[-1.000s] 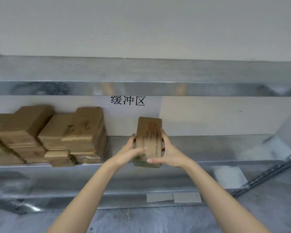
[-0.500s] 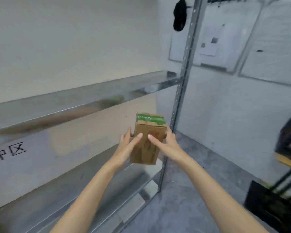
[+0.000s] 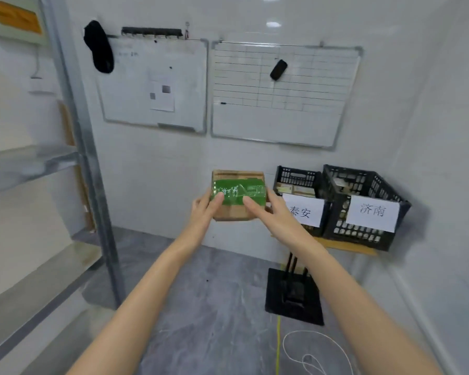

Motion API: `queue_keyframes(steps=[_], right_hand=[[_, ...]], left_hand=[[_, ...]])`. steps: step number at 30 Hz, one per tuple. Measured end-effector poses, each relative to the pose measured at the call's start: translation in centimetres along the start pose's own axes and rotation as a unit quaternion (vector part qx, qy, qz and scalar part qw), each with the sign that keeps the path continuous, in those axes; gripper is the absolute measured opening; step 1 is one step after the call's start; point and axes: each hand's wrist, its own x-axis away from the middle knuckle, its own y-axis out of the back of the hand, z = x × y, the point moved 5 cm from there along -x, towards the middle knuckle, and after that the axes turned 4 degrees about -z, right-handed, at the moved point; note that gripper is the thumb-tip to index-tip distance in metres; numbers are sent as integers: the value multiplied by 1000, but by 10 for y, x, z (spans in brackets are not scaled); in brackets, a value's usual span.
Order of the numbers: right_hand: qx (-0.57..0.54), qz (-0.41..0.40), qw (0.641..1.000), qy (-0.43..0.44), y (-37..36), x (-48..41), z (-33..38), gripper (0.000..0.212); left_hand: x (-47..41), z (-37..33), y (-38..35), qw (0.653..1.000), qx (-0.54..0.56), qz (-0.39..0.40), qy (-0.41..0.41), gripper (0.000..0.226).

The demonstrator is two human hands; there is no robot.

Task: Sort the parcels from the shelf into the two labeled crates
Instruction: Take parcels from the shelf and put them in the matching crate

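Note:
A brown cardboard parcel (image 3: 238, 182) with a green label on its face is held up in front of me at mid-frame. My left hand (image 3: 205, 211) grips its left side and my right hand (image 3: 271, 212) grips its right side, thumbs on the green label. To the right, two black slatted crates stand side by side on a small wooden stand: the left crate (image 3: 298, 180) carries a white sheet reading 泰安, the right crate (image 3: 363, 185) a sheet reading 济南. Both hold some parcels, partly hidden by the walls.
The metal shelf (image 3: 30, 163) and its upright post (image 3: 90, 169) stand at the left. Two whiteboards (image 3: 279, 93) hang on the wall ahead. A black stand base (image 3: 294, 296) and a loose white cord (image 3: 309, 353) lie on the grey floor.
My view has swung right from the shelf to the wall with the crates. The parcel stays in both hands and has turned, so its green label now faces me.

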Motion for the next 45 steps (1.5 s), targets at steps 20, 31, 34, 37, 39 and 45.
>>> queue_keyframes(steps=[20, 31, 34, 37, 39, 45], right_hand=[[83, -191, 977, -47, 277, -58, -178, 87], [157, -204, 966, -26, 357, -185, -255, 116], [174, -191, 966, -20, 377, -225, -276, 116], [214, -185, 958, -44, 395, -258, -299, 116], [257, -180, 947, -60, 407, -273, -316, 113], [279, -176, 942, -70, 445, -317, -354, 109]], left_hand=[[-143, 23, -312, 977, -25, 193, -89, 95], [-298, 54, -427, 964, -82, 198, -154, 105], [-343, 60, -453, 961, -89, 195, -173, 98], [-380, 67, -476, 959, -88, 202, -179, 94], [-399, 75, -491, 959, -91, 209, -168, 93], [-448, 85, -536, 953, -84, 240, -164, 84]])
